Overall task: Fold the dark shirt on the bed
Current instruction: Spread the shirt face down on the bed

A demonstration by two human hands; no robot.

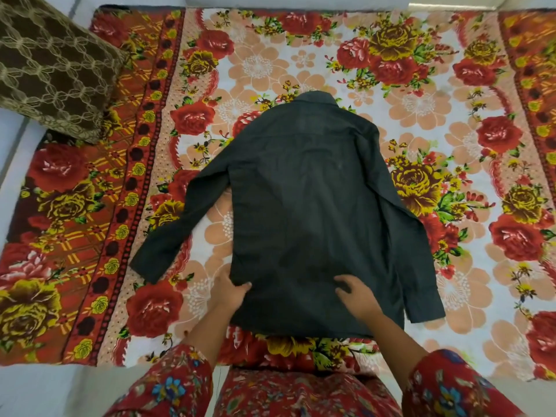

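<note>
The dark shirt (307, 206) lies flat on the floral bed sheet (421, 100), back side up, collar pointing away from me and hem toward me. Both long sleeves angle outward and down along its sides. My left hand (230, 291) is at the shirt's lower left edge, thumb on top of the cloth and fingers at its side, pinching the edge. My right hand (356, 294) rests on the lower right part of the shirt with its fingers spread and slightly bent on the fabric.
A brown patterned pillow (51, 67) lies at the bed's far left corner. The sheet spreads wide to both sides of the shirt. The bed's near edge (60, 383) runs just in front of my red floral sleeves.
</note>
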